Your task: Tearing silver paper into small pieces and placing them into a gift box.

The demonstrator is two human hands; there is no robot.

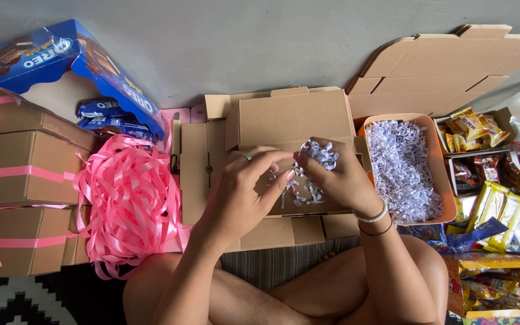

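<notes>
- Shredded paper (319, 153) is pinched in a white clump by the right hand (338, 177), whose fingers are closed on it just above the open cardboard box (284, 120), so that loose strips fall inside rather than on the floor.
- The left hand (245, 180) is brought against the same clump, its fingertips together on the strips, seemingly to tease them apart; a few strips already lie on the box bottom.
- An orange tray (437, 174) heaped with more shreds is kept just beside the box, within the right hand's reach.
- A pile of pink ribbon (127, 201) is set to the left, next to closed boxes (25, 168) already tied with it.
- Snack packets (495, 207) are gathered at the right.
</notes>
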